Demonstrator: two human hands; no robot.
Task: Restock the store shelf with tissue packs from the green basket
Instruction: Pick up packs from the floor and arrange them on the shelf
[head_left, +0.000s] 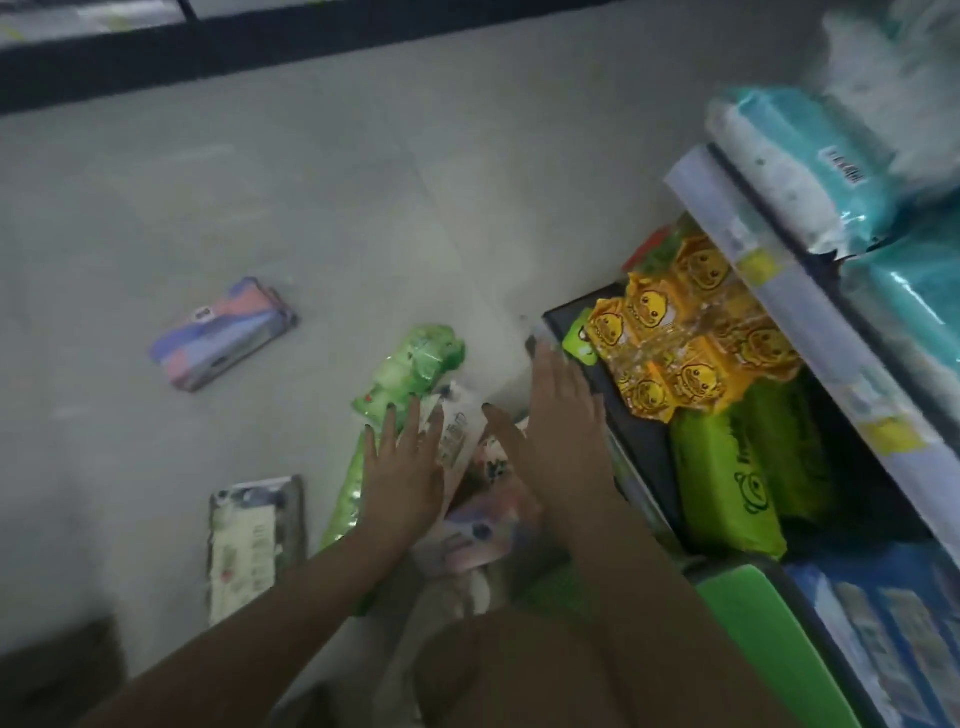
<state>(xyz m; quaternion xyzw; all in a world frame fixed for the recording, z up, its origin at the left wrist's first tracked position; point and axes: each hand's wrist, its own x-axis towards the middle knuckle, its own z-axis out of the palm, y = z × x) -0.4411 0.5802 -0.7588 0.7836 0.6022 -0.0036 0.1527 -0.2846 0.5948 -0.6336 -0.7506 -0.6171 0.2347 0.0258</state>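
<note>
**Both hands spread flat over packs on the floor**

Seen at nine o'clock on the grey floor (260, 171): a pink-and-purple tissue pack (224, 333). Toward seven o'clock, a white printed pack (249, 545) lying flat. Near centre, left hand (402, 470) open, fingers spread and straight, resting on a long green tissue pack (410, 374). Just beside it at five o'clock, a pastel tissue pack (480, 530) between both wrists. Right hand (558, 421) likewise spread, fingertips at the bottom shelf (644, 452) edge. At three o'clock, yellow duck-print packs (685, 332) above lime-green packs (727, 478). Teal packs (810, 161) at one o'clock. Green basket rim (753, 618) at five o'clock, blurred.
</note>
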